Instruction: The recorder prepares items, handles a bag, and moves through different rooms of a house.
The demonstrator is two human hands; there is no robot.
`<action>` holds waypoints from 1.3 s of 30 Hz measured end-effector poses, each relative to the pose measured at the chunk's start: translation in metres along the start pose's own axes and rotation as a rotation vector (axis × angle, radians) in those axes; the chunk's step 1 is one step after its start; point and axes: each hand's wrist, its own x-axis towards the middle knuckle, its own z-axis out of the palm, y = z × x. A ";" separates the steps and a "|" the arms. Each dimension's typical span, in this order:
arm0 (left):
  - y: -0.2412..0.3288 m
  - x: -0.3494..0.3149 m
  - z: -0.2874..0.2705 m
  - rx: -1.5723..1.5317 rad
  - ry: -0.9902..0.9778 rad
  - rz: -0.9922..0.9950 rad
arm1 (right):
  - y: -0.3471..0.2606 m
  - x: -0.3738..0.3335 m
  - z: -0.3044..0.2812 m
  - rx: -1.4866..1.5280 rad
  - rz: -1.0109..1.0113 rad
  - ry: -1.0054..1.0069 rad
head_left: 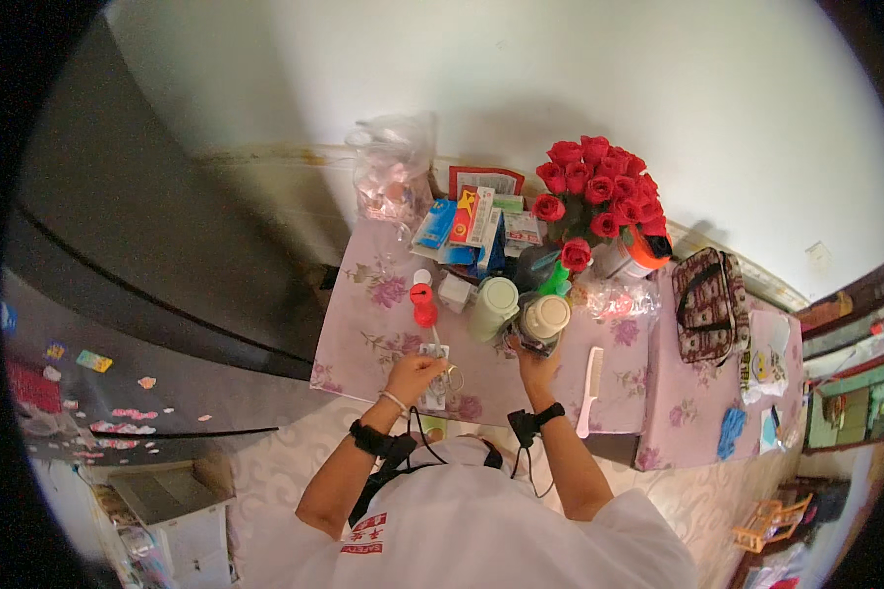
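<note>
- My right grip closes around the jar, beside the flask; keeping it upright helps.
- My left grip bunches near a loop; I cannot tell what it pinches.

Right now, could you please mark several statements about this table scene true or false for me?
The roses are red. True.
The cream-lidded dark container is nearer the left hand than the right hand. False: the right hand is nearer.
The comb lies to the right of the right hand. True.
The patterned bag is left of the roses. False: it is to their right.
The tablecloth has a floral print. True.
</note>
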 end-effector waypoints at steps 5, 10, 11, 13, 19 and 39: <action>0.006 0.027 0.016 0.247 -0.077 0.068 | 0.016 -0.001 0.002 -0.174 0.048 0.002; -0.043 0.070 0.029 0.138 -0.253 -0.032 | 0.005 -0.024 -0.006 -0.546 0.046 0.034; -0.043 0.074 0.033 0.148 -0.294 -0.018 | 0.004 -0.029 -0.017 -0.506 0.188 0.008; -0.041 0.081 0.034 0.239 -0.232 0.002 | -0.007 -0.040 -0.034 -0.466 0.348 0.025; -0.070 0.101 0.032 0.569 -0.198 0.110 | -0.027 -0.086 -0.080 -0.277 0.482 0.077; -0.045 0.033 0.078 0.816 0.490 0.180 | -0.035 -0.204 -0.212 -0.463 0.489 0.126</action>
